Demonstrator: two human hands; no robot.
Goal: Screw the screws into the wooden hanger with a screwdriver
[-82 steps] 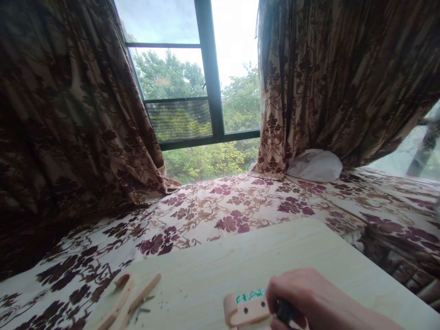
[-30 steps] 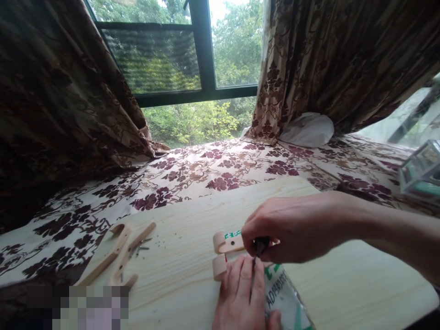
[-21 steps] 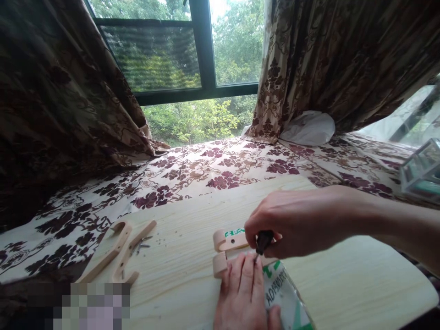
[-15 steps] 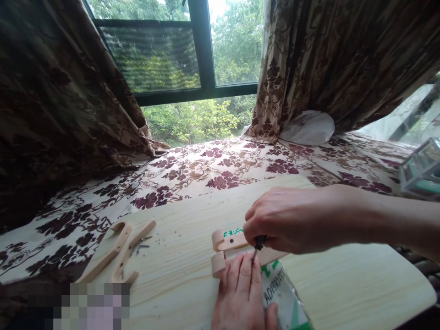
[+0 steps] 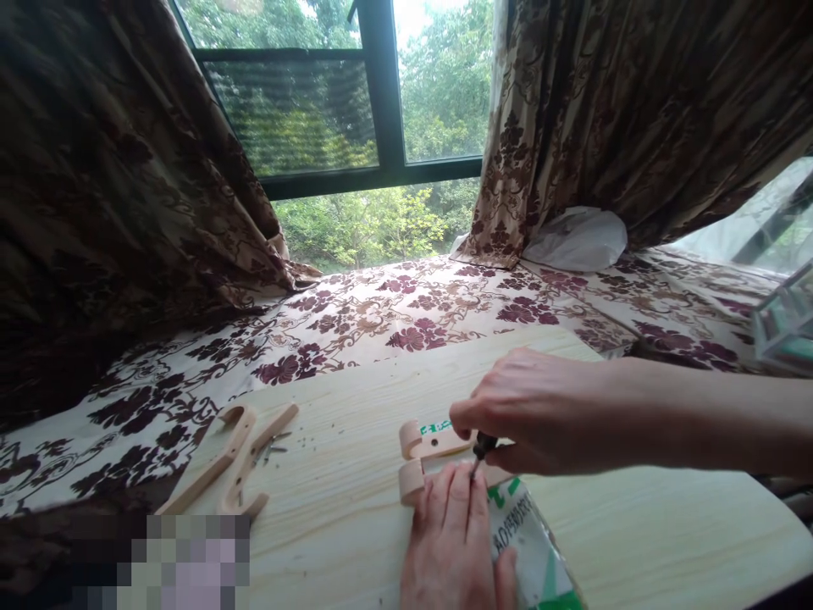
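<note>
My right hand (image 5: 527,411) is closed around the dark handle of a screwdriver (image 5: 486,442). The screwdriver's thin shaft slants down to the fingertips of my left hand (image 5: 450,529). That hand lies flat, fingers stretched out, pressing on a curved wooden hook piece (image 5: 412,483), most of which it covers. Just beyond it lies a second wooden hook piece (image 5: 412,440) with a dark hole. Under and beside my left hand is a white and green printed packet (image 5: 524,542). Whatever the screwdriver tip touches is hidden by the fingers.
On the pale wooden board (image 5: 343,508), two more wooden hook pieces (image 5: 207,474) lie at the left beside several loose screws (image 5: 276,440). Dark crumbs are scattered nearby. Behind are a floral cloth (image 5: 412,309), a white bag (image 5: 577,239) and a clear box (image 5: 788,318).
The view has shifted slightly, so everything sits a little farther right. My right hand's fingers have turned slightly on the screwdriver handle. My left hand stays pressed in place.
</note>
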